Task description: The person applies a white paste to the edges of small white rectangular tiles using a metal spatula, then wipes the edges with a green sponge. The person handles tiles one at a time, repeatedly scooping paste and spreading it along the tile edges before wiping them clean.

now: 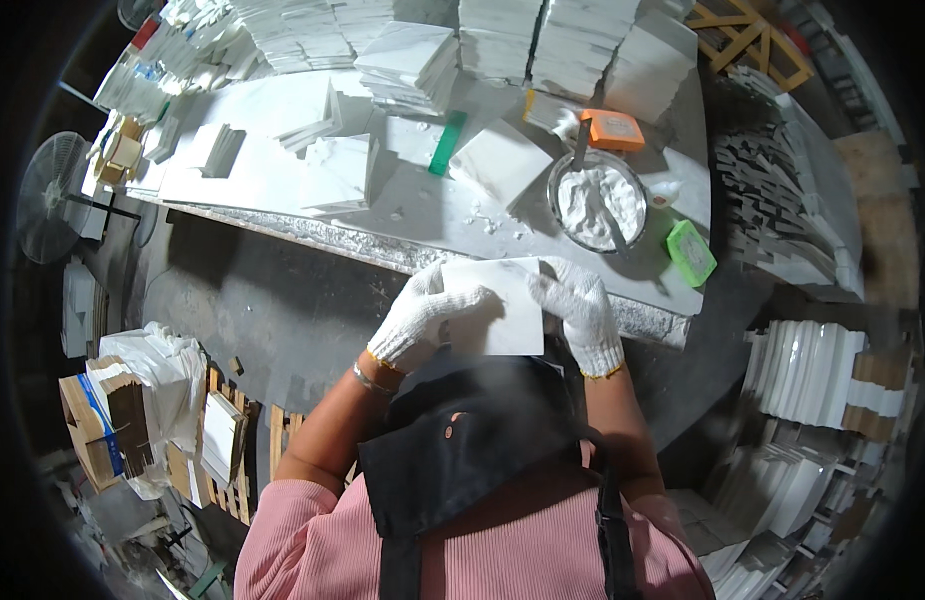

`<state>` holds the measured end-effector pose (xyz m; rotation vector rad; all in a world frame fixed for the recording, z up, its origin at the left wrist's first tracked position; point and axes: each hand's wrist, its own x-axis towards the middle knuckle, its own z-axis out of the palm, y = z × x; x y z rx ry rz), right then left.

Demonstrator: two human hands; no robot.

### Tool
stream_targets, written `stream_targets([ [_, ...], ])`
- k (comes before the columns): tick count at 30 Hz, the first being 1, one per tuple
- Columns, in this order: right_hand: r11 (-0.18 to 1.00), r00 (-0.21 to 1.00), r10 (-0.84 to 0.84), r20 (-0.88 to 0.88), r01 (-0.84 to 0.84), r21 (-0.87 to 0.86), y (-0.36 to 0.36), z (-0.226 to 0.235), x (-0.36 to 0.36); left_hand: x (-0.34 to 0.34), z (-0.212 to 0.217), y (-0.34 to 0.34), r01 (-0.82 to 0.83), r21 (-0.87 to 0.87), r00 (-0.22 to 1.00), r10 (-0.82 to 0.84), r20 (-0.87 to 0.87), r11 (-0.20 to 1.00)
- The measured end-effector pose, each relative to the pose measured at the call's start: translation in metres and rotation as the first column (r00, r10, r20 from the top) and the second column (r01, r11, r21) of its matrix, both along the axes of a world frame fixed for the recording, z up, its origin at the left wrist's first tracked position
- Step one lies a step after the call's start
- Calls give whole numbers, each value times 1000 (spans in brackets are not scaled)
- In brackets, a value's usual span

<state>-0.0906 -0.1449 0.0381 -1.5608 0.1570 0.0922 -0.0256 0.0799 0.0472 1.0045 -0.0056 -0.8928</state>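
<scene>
A square white marble tile (510, 325) is held in front of my apron, by the near edge of the table. My left hand (419, 316), in a white knit glove, grips its left side with the thumb over the face. On the opposite side, my gloved right hand (580, 308) closes on the upper right edge. Beyond the hands, another marble tile (500, 163) lies on the white table (407, 228), beside a green strip (447, 143). To its right stands a bowl of white paste (597, 205) with a spatula (582, 142) in it.
Around the bowl sit an orange block (613, 130) and a green block (690, 253). Stacked tiles (407, 62) line the table's far side, with smaller stacks (339, 172) nearer. A fan (54, 195) stands at left; cartons (92, 425) and tile stacks (802, 370) flank me.
</scene>
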Motion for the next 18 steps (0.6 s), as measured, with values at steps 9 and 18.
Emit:
stream_targets([
  [9,805,831,-496,252,549,-225,-52,24,-1,-16,2,-10,-111,2,994,111,-12,994],
  [18,5,913,-267,307,320,-947,-173,5,-33,-16,4,-15,-154,-1,988,154,-22,988],
])
